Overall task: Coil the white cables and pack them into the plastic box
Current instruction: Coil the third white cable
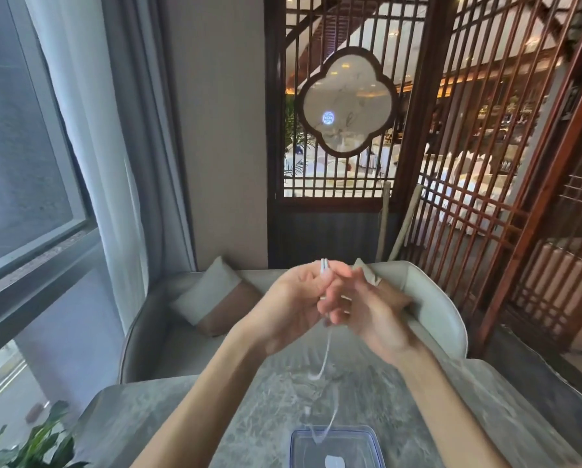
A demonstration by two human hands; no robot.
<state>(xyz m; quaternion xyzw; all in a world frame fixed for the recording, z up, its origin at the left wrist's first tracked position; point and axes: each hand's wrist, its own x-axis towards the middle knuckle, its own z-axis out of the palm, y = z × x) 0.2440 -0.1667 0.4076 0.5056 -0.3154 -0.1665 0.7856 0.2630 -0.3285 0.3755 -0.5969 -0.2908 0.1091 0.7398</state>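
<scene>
Both my hands are raised together above the grey marble table [181,417]. My left hand [289,305] grips a folded bundle of white cable [324,268] whose loops stick up above the fingers. My right hand [363,312] is blurred and pinches the same cable just beside the left. A loose tail of the white cable hangs down from the hands, blurred, and trails onto the table toward the clear plastic box [336,447] at the bottom edge. A small white thing lies inside the box.
A grey armchair [428,298] with a cushion [212,295] stands behind the table. A window and pale curtain are on the left, a dark wooden lattice screen on the right. Green plant leaves [43,444] show at the bottom left corner.
</scene>
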